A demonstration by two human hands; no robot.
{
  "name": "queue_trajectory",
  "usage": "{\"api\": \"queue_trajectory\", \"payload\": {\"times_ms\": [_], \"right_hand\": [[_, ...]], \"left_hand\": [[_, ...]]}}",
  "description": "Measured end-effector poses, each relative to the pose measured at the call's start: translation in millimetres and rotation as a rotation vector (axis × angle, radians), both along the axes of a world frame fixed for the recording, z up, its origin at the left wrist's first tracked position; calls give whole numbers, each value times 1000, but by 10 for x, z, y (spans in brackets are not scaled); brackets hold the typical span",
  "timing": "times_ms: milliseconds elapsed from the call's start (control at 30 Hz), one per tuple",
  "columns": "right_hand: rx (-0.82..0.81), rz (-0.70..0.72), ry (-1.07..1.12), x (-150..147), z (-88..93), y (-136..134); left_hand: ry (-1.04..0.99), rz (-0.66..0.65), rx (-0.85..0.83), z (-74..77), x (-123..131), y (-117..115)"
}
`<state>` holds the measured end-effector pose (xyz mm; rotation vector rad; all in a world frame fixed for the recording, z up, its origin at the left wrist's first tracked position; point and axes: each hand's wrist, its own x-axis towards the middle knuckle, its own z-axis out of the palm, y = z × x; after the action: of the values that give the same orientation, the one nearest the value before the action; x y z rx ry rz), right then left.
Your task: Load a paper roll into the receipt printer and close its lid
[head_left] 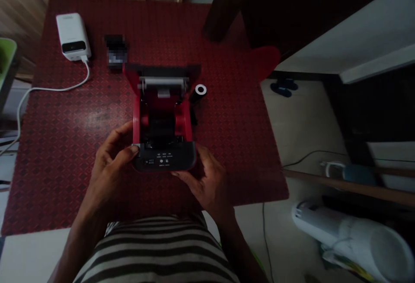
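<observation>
A red and black label printer (164, 157) sits before me on the table with its lid (164, 73) raised. Its inside shows red side walls and a dark hollow. My left hand (112, 157) holds the printer's left side, thumb pressed on the corner of the black front panel. Around the right front corner curls my right hand (209, 177), its thumb at the lower front edge. Just right of the printer stands a small black roll (198, 93) with a white ring at its end. Some fingers of both hands are hidden by the printer.
The table has a red patterned cover (81, 144). At its far left lies a white power bank (73, 36) with a white cable (61, 89). A dark, pixelated object (116, 52) is behind the printer. A red chair (269, 60) stands beyond the right edge.
</observation>
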<state>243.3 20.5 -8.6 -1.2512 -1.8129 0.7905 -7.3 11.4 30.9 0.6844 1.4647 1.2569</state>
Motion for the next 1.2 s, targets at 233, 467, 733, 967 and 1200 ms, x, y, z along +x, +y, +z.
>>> {"api": "queue_trajectory", "payload": {"times_ms": [233, 467, 733, 967, 1200], "right_hand": [[176, -38, -52, 134, 491, 263], [262, 374, -481, -459, 762, 950], [234, 440, -773, -805, 666, 1174], [209, 471, -773, -783, 735, 1283], [236, 262, -489, -426, 982, 951]], "left_hand": [[146, -63, 63, -50, -56, -2], [229, -64, 164, -143, -41, 18], [226, -80, 208, -125, -14, 40], [210, -86, 207, -124, -8, 40], [232, -93, 195, -127, -24, 35]]}}
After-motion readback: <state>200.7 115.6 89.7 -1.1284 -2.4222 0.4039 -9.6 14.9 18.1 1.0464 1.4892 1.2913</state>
